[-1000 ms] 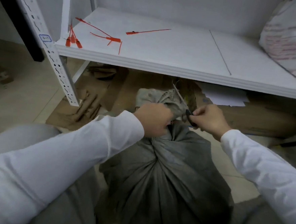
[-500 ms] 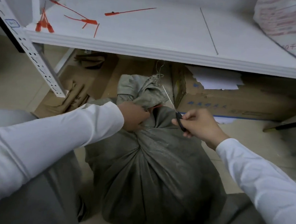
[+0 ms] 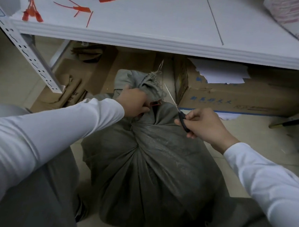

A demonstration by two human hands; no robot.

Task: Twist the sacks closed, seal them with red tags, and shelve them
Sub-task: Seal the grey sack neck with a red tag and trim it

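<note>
1. Gripping the twisted neck of the grey sack point(image 3: 151, 157), the left hand point(image 3: 133, 103) has its fingers curled tight round the bunched cloth, likely to keep the twist from unwinding.
2. A red tag point(image 3: 155, 103) shows at the neck, just beside that hand's fingers. Whether it is pulled fully tight cannot be told.
3. The right hand point(image 3: 204, 127) has its grip closed round the black handles of the scissors point(image 3: 178, 111). The blades point up and away toward the shelf point(image 3: 167, 43), near the neck but apart from the tag. They are probably held ready to trim the tag's loose tail.
4. The sack stands on the floor between the person's knees, in front of the shelf and not yet on it.
5. The spare tags point(image 3: 81, 8) lie on the left part of the shelf, presumably kept handy for more sacks. A white printed bag point(image 3: 293, 13) sits at its right end.
6. A cardboard box point(image 3: 234, 98) sits under the shelf, behind the sack.
</note>
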